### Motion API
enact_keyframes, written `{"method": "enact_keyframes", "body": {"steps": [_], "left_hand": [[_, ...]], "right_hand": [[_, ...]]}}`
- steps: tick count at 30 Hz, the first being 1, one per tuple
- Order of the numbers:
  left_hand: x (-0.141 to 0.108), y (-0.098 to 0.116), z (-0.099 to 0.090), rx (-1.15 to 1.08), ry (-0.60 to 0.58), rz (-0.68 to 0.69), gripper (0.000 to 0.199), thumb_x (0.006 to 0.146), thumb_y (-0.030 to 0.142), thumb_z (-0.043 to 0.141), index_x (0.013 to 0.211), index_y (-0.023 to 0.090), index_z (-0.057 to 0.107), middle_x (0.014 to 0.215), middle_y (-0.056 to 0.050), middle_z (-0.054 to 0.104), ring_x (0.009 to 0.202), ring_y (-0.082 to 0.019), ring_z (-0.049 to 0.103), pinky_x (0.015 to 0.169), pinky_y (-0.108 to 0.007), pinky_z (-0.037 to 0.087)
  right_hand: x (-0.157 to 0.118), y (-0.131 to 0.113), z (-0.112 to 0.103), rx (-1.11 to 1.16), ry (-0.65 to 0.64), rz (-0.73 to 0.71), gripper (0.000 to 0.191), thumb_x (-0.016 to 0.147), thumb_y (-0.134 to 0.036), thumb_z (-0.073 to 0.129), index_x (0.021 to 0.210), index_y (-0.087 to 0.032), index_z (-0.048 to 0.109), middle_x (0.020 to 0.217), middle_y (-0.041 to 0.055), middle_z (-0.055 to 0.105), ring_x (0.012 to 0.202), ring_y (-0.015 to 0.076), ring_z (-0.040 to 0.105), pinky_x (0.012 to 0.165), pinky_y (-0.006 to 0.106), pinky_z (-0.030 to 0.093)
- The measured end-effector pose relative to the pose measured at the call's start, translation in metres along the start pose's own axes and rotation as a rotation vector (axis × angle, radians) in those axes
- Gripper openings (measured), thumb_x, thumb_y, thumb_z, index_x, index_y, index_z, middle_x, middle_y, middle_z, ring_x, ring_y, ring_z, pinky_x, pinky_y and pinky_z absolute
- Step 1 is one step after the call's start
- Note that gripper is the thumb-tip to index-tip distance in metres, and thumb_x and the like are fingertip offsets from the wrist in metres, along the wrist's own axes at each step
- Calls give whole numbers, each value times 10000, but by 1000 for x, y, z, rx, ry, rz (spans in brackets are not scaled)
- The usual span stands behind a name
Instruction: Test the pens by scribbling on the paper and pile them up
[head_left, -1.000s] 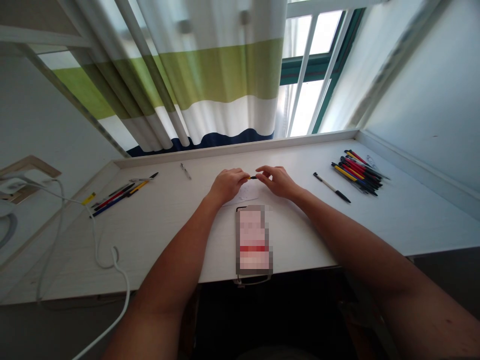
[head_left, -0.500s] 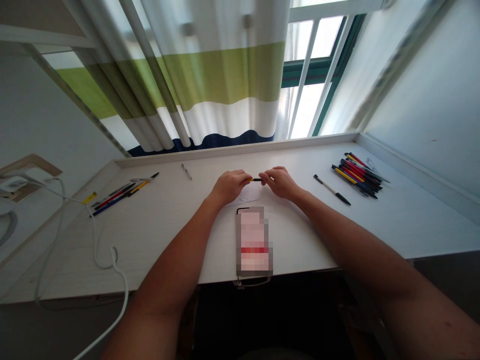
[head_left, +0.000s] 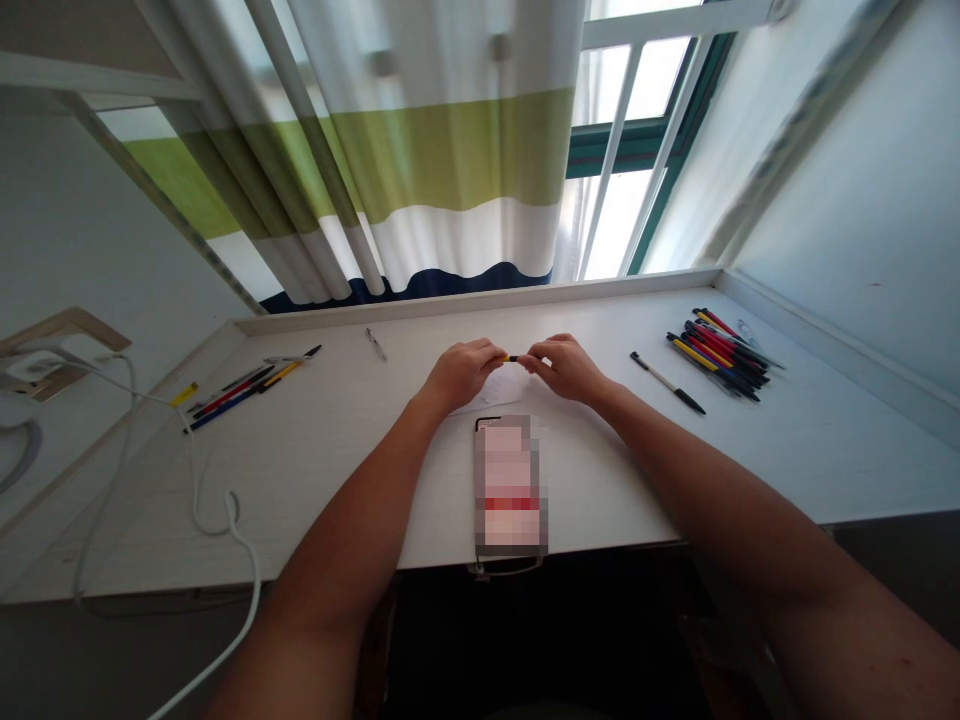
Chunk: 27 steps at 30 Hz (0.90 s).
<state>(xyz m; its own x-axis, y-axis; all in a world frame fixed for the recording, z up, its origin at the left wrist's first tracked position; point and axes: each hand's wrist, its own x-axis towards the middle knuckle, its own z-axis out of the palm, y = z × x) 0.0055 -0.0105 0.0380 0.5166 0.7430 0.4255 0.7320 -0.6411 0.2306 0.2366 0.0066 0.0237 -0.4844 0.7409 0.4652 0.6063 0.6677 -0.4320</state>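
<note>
Between my two hands is a pen (head_left: 511, 358) with a yellow part on the left and a black part on the right; most of it is covered by fingers. My left hand (head_left: 466, 368) pinches the yellow end, and my right hand (head_left: 559, 363) is closed on the black end. A small sheet of paper (head_left: 498, 391) with faint marks lies on the desk just below them. Nearer to me, between my forearms, a phone (head_left: 510, 485) rests flat with its screen blurred out.
Several pens (head_left: 720, 352) lie heaped at the right, with one white-and-black pen (head_left: 667, 382) apart from them. More pens (head_left: 244, 392) lie at the left, near a single slim pen (head_left: 376, 344). A white cable (head_left: 196, 480) trails over the desk (head_left: 337, 530). A raised rim (head_left: 480, 300) runs along the back.
Less of the pen's black part shows between my hands, and my fingertips are slightly closer together. The whole view has shifted a little; the things on the desk lie as before.
</note>
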Motion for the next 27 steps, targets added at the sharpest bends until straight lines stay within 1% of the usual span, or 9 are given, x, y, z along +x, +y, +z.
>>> {"method": "enact_keyframes", "body": {"steps": [2, 5, 9, 14, 17, 20, 22, 25, 27], "left_hand": [[0, 0, 0, 0, 0, 5, 226, 1033, 263, 547, 1133, 215, 744, 1091, -71, 768, 959, -227, 713, 907, -378, 526], [0, 0, 0, -2, 3, 3, 219, 1031, 261, 549, 1120, 226, 745, 1082, -64, 769, 952, -224, 712, 902, -374, 526], [1, 2, 0, -32, -3, 17, 198, 1017, 240, 572, 1097, 223, 752, 1075, -67, 767, 964, -224, 711, 906, -367, 525], [1, 2, -1, -47, -4, 10, 207, 1024, 243, 562, 1099, 216, 753, 1091, -76, 765, 968, -232, 711, 896, -370, 531], [2, 2, -1, -48, 3, 38, 217, 1030, 238, 545, 1093, 216, 751, 1090, -77, 767, 979, -229, 714, 919, -377, 531], [2, 3, 0, -88, 10, 54, 184, 1019, 232, 563, 1058, 209, 742, 1086, -81, 766, 989, -236, 718, 949, -401, 532], [3, 4, 2, -181, 65, -3, 138, 1010, 236, 585, 1040, 206, 716, 1074, -79, 762, 979, -236, 726, 935, -404, 547], [5, 6, 7, -513, 283, -200, 89, 1027, 263, 574, 1070, 196, 616, 1052, -74, 748, 918, -213, 758, 896, -393, 584], [7, 8, 11, -827, 444, -298, 108, 1056, 306, 547, 1086, 205, 522, 1076, -74, 745, 950, -201, 776, 937, -400, 595]], "right_hand": [[0, -1, -1, 11, -9, 16, 496, 1034, -612, 479, 809, -225, 693, 814, 49, 762, 751, 226, 687, 1007, 464, 404], [0, -1, -2, 36, 31, -4, 429, 974, -639, 580, 913, -236, 716, 927, 57, 781, 833, 244, 700, 1016, 459, 404], [0, -1, -3, 47, -37, 5, 542, 1052, -590, 430, 744, -230, 694, 763, 54, 755, 736, 221, 674, 1035, 460, 387], [-1, 1, -1, 66, 17, -39, 405, 969, -614, 600, 919, -233, 729, 922, 63, 788, 833, 238, 705, 1035, 463, 394], [0, 1, -1, 52, -14, -58, 513, 1048, -589, 452, 777, -231, 701, 767, 36, 754, 724, 203, 664, 1082, 476, 367], [0, -1, -2, 112, -36, -8, 574, 1030, -648, 454, 702, -228, 669, 702, 23, 729, 655, 182, 629, 1064, 476, 396], [0, -2, -4, 251, 48, 80, 540, 964, -720, 532, 813, -230, 701, 738, 32, 743, 681, 196, 654, 962, 450, 476], [1, -3, -6, 543, 274, 260, 648, 895, -815, 543, 1119, -223, 681, 860, 60, 768, 750, 216, 705, 791, 390, 545], [1, -4, -4, 683, 262, 355, 728, 885, -864, 479, 1110, -202, 682, 881, 84, 771, 739, 213, 715, 743, 373, 558]]}}
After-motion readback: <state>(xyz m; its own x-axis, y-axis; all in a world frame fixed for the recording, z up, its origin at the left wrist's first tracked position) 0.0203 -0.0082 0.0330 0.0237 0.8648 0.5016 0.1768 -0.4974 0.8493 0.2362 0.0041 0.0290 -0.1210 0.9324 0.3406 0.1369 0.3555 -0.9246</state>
